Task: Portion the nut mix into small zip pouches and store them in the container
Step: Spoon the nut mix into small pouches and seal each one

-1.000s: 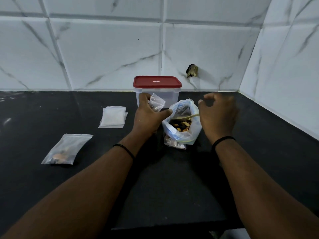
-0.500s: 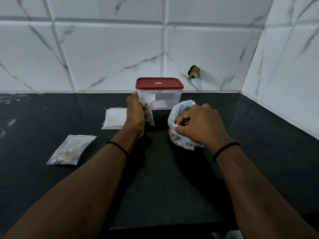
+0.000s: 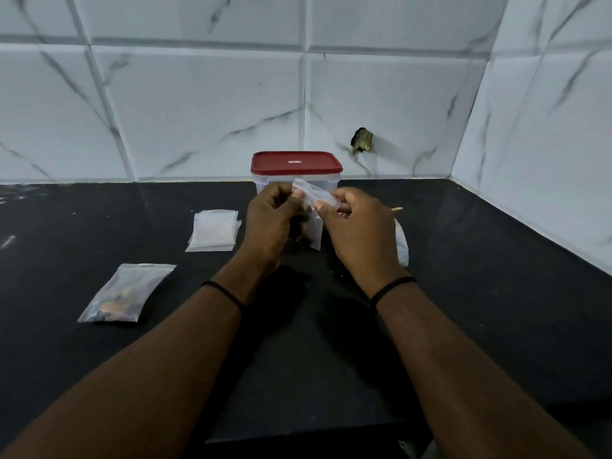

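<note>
Head view: left hand (image 3: 266, 223) and right hand (image 3: 356, 226) both pinch the top edge of a small clear plastic zip pouch (image 3: 314, 207), which hangs limp below the fingertips; light, slippery film, best gripped along the stiffer zip strip.

Bare forearms, a band on each wrist

I see both arms uncovered to the frame's edge, no sleeves. A thin black band (image 3: 225, 293) circles the wrist behind the left hand (image 3: 268, 223), and a matching thin black band (image 3: 392, 286) circles the wrist behind the right hand (image 3: 357, 230).
</note>
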Available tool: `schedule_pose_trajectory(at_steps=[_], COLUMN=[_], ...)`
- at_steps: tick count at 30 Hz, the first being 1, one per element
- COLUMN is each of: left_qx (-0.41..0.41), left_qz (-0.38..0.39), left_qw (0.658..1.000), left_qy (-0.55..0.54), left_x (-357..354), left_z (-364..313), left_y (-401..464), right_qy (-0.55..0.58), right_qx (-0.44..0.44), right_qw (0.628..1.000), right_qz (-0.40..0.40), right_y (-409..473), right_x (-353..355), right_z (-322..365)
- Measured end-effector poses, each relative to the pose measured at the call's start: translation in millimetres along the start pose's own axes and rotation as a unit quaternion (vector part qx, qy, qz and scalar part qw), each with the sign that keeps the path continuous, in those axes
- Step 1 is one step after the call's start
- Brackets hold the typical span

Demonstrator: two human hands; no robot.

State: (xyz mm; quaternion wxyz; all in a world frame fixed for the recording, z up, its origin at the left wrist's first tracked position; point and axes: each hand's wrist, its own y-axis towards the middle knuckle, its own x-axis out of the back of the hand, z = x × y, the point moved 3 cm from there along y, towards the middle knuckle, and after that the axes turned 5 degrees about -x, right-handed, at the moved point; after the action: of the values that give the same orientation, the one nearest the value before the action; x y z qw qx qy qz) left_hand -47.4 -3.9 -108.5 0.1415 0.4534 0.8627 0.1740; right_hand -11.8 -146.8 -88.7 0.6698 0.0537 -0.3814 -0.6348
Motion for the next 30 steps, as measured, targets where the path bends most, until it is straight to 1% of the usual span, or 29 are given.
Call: schedule_pose_trajectory(at_steps=[2,4,6,12,16,21,25,30], left_qx=[-0.007,0.006,0.015,-0.023,-0.022,-0.022,-0.02,-0.011], left_qz=[0.013,0.016,0.014,0.011,-0.001,0.002,0.009,0.009], left_qw=[1.0,0.999,0.999,1.0,1.0,1.0,1.0,1.0], left_qy=[-0.016,-0.043,-0.043,-0.018,-0.02,-0.017,0.004,-0.01], left_x=[0,0,0,-1,0,-3,-2,-5], left_z=[-1,1,1,-4,-5,-6,-7,-10], left_y=[-2,-1,-1,-5,-5,-7,-7,-9], right_qy=[0.038,0.096,0.131,0.083,0.081,0.093,0.102,0.088], right_qx=[-0.024,-0.067,-0.088,-0.062,-0.051,-0.044,-0.043,-0.036], right_qw=[0.999,0.993,0.987,0.995,0.995,0.994,0.993,0.993], right_qz=[-0.02,-0.034,-0.032,0.012,0.019,0.026,0.049,0.066], right_y=[4,7,9,7,6,5,7,9], right_x=[3,7,8,6,6,7,6,4], right_z=[-6,-12,-15,-10,-8,-6,-8,-12])
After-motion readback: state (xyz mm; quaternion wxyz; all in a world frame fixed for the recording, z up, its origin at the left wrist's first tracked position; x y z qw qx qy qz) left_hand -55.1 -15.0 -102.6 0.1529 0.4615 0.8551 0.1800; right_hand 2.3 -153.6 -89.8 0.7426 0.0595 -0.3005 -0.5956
